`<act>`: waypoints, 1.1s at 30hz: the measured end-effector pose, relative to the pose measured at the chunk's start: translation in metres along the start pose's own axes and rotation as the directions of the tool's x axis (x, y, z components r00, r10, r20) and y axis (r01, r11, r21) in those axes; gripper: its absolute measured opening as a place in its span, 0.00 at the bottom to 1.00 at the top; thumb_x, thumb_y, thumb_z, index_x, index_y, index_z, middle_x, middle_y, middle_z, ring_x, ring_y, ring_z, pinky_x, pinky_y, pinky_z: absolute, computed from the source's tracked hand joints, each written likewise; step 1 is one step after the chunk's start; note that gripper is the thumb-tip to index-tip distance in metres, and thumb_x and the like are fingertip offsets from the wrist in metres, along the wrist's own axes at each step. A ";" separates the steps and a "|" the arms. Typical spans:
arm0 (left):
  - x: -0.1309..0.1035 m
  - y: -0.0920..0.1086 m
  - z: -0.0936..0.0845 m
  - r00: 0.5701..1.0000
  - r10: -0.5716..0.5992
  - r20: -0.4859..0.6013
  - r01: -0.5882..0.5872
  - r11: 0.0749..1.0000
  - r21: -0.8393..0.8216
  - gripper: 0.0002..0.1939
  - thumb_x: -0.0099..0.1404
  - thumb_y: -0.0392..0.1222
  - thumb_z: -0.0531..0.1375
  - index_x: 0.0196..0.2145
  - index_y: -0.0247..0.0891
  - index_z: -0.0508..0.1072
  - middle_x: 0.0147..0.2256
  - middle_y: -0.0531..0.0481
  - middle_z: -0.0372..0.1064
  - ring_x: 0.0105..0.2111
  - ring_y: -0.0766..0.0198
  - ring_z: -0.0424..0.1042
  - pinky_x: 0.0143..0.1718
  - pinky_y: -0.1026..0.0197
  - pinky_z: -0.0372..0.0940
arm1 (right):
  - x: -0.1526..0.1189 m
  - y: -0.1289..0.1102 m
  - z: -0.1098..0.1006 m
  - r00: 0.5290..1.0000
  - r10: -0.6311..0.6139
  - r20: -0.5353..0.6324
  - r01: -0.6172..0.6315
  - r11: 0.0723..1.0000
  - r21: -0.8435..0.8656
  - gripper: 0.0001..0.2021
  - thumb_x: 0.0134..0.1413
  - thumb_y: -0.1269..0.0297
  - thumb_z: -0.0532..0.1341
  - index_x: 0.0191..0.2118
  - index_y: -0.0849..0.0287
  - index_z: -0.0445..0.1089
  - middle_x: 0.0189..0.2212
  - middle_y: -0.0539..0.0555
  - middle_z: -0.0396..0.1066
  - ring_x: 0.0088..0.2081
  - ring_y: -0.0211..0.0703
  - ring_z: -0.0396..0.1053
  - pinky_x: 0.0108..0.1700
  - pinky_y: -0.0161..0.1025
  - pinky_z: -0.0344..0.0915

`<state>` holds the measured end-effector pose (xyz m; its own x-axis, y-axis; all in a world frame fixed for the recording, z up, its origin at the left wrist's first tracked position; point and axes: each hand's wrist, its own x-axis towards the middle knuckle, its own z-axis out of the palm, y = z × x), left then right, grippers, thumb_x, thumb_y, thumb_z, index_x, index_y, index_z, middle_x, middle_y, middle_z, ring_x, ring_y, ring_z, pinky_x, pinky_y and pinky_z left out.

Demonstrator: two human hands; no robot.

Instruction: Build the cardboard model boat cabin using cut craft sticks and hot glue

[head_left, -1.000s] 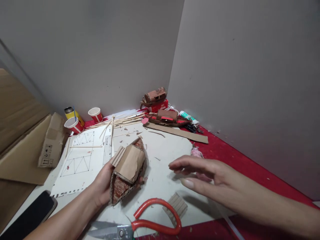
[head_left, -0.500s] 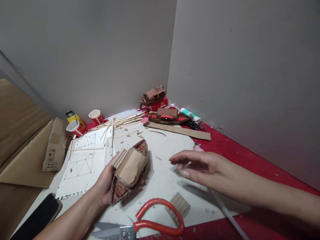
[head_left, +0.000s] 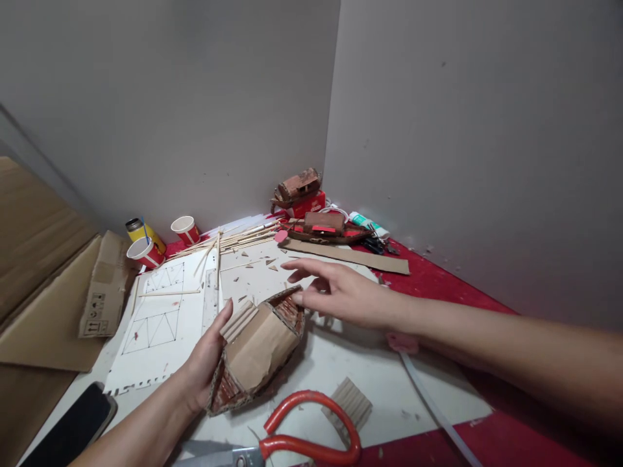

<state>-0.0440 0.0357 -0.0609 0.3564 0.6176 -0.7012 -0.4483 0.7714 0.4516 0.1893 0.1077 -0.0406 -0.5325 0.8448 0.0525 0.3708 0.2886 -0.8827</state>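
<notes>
- Head view: boat (head_left: pixel 263 350), a small cardboard one with red-brown ends and a plain tan roof, held at a slant over the white sheet (head_left: pixel 389 389) on the red table (head_left: pixel 511 421).
- Left hand (head_left: pixel 207 357) grasping the boat by its left side; thumb up alongside the ribbed strip (head_left: pixel 239 321) at the roof edge.
- Right hand (head_left: pixel 348 295) released, fingers loosely spread above the boat's far end; thumb right at that end, contact or small gap cannot be told.
- Near side of the boat: scissors (head_left: pixel 272 445), red-handled, one loop overlapping a corrugated piece (head_left: pixel 354 403).
- Right of the boat: clear rod (head_left: pixel 438 408) running out from a pink object (head_left: pixel 402 342), partly behind the right forearm.
- Left of the boat: drawing (head_left: pixel 150 324) of braced frames, a thin stick lying across it; phone (head_left: pixel 73 425) nearer the wearer.
- Beyond the boat: scraps, bundled sticks (head_left: pixel 233 240), cardboard strip (head_left: pixel 345 256), a dark boat (head_left: pixel 324 224), another boat (head_left: pixel 296 186) atop a red box (head_left: pixel 310 205).
</notes>
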 end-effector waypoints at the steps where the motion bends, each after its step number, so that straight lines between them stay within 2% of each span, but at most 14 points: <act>1: -0.001 0.000 0.001 1.000 0.007 -0.010 -0.007 1.000 0.003 0.41 0.61 0.67 0.56 0.55 0.24 0.68 0.33 0.32 0.79 0.29 0.46 0.80 0.30 0.51 0.74 | 0.002 -0.002 0.002 1.000 0.012 0.025 -0.013 1.000 0.026 0.25 0.52 0.65 0.60 0.58 0.57 0.67 0.48 0.57 0.72 0.27 0.34 0.66 0.29 0.35 0.65; 4: -0.002 -0.001 0.002 0.999 0.034 -0.025 -0.034 0.999 -0.002 0.39 0.62 0.65 0.57 0.55 0.24 0.68 0.33 0.32 0.79 0.29 0.47 0.80 0.31 0.52 0.74 | 0.005 -0.010 0.005 0.991 0.103 0.091 -0.112 0.989 0.101 0.20 0.51 0.69 0.58 0.51 0.60 0.72 0.38 0.53 0.75 0.25 0.34 0.65 0.25 0.32 0.64; 8: -0.001 0.000 0.002 0.998 0.042 -0.052 -0.043 0.999 -0.020 0.40 0.62 0.64 0.58 0.56 0.23 0.67 0.32 0.33 0.79 0.29 0.47 0.80 0.31 0.53 0.74 | 0.005 -0.015 0.008 0.970 0.210 0.123 -0.232 0.950 0.210 0.15 0.50 0.71 0.56 0.42 0.61 0.77 0.23 0.47 0.70 0.21 0.33 0.63 0.21 0.29 0.65; 11: -0.001 0.000 0.001 0.996 0.076 -0.049 -0.077 0.997 -0.017 0.37 0.63 0.62 0.59 0.57 0.27 0.66 0.33 0.35 0.80 0.29 0.48 0.80 0.30 0.53 0.73 | 0.005 -0.011 0.008 0.962 0.250 0.113 -0.272 0.919 0.287 0.14 0.49 0.71 0.57 0.39 0.61 0.78 0.22 0.47 0.72 0.18 0.31 0.63 0.19 0.29 0.66; 15: -0.001 0.002 0.000 0.987 0.158 0.008 -0.158 0.987 -0.007 0.32 0.66 0.58 0.57 0.57 0.29 0.66 0.36 0.35 0.79 0.32 0.48 0.80 0.35 0.52 0.73 | 0.003 0.000 0.005 0.938 0.329 0.112 -0.346 0.859 0.377 0.13 0.48 0.71 0.57 0.38 0.62 0.77 0.23 0.50 0.76 0.19 0.34 0.69 0.17 0.27 0.65; 18: -0.001 0.005 0.001 0.965 0.261 0.024 -0.262 0.965 0.014 0.27 0.69 0.54 0.55 0.56 0.30 0.67 0.37 0.36 0.79 0.33 0.50 0.80 0.37 0.52 0.73 | 0.002 0.007 0.002 0.915 0.394 0.090 -0.396 0.831 0.391 0.12 0.50 0.69 0.56 0.36 0.62 0.76 0.20 0.52 0.76 0.19 0.36 0.72 0.16 0.27 0.64; 21: 0.000 0.007 0.001 0.928 0.372 -0.005 -0.372 0.927 0.042 0.25 0.70 0.53 0.53 0.57 0.34 0.67 0.36 0.39 0.79 0.32 0.52 0.80 0.36 0.53 0.73 | 0.000 0.011 0.000 0.887 0.457 0.070 -0.446 0.805 0.392 0.10 0.50 0.69 0.56 0.34 0.62 0.75 0.20 0.53 0.76 0.19 0.36 0.72 0.15 0.26 0.63; 25: 0.001 0.008 0.001 0.844 0.522 -0.124 -0.500 0.849 0.173 0.23 0.72 0.50 0.51 0.58 0.36 0.66 0.38 0.40 0.78 0.31 0.59 0.78 0.32 0.59 0.72 | 0.002 0.013 -0.001 0.861 0.504 0.061 -0.491 0.796 0.353 0.07 0.51 0.68 0.57 0.32 0.61 0.73 0.22 0.53 0.76 0.19 0.36 0.72 0.15 0.26 0.63; 28: 0.001 0.008 -0.001 0.723 0.665 -0.186 -0.601 0.739 0.305 0.19 0.71 0.47 0.53 0.55 0.37 0.68 0.42 0.40 0.77 0.34 0.62 0.78 0.33 0.62 0.72 | 0.004 0.016 0.000 0.848 0.525 0.071 -0.520 0.801 0.295 0.06 0.52 0.67 0.57 0.32 0.60 0.71 0.21 0.52 0.75 0.19 0.37 0.72 0.14 0.28 0.63; 31: 0.002 0.009 -0.004 0.593 0.782 -0.194 -0.693 0.618 0.371 0.10 0.67 0.45 0.60 0.44 0.39 0.72 0.39 0.45 0.77 0.35 0.61 0.78 0.36 0.61 0.73 | 0.006 0.020 0.003 0.852 0.519 0.070 -0.521 0.830 0.198 0.05 0.54 0.67 0.56 0.29 0.58 0.67 0.18 0.50 0.72 0.19 0.38 0.71 0.15 0.29 0.62; 33: 0.003 0.009 -0.007 0.546 0.812 -0.206 -0.722 0.581 0.376 0.07 0.64 0.44 0.64 0.35 0.38 0.72 0.34 0.48 0.76 0.32 0.64 0.77 0.36 0.63 0.73 | 0.004 0.022 0.004 0.872 0.486 0.058 -0.490 0.865 0.105 0.05 0.54 0.68 0.56 0.29 0.58 0.68 0.17 0.49 0.71 0.19 0.38 0.70 0.16 0.29 0.62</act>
<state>-0.0527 0.0437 -0.0622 -0.3381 0.9322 -0.1294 -0.2090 0.0597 0.9761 0.1924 0.1162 -0.0617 -0.3282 0.8506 -0.4107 0.5017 -0.2115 -0.8388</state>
